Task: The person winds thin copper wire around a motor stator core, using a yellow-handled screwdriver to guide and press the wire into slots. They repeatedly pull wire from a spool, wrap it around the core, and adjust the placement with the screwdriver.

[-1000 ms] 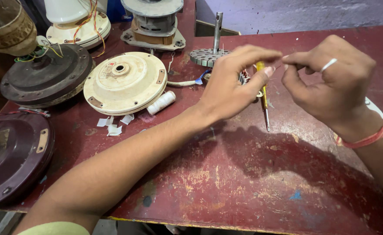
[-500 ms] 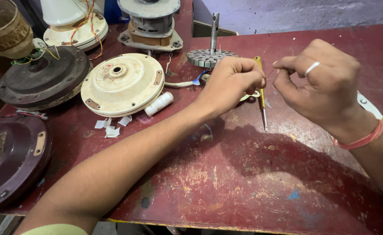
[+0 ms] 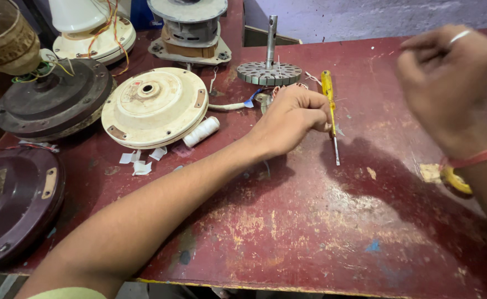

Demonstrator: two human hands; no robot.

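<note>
Now left hand (image 3: 290, 119), fingers curled shut, rests by screwdriver (image 3: 328, 105) on counter (image 3: 310, 221); right hand (image 3: 448, 83) raised, blurred, fingers' state unclear. Screwdriver lies untouched.

right hand (image 3: 448, 83): pulled up and away, blurred | left hand (image 3: 290, 119): lowered beside yellow screwdriver (image 3: 327, 91)

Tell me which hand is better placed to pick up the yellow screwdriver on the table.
Probably the left. The left hand rests curled on the table right beside the yellow screwdriver, its fingers at the shaft. The right hand is raised and blurred, well off to the side.
</note>
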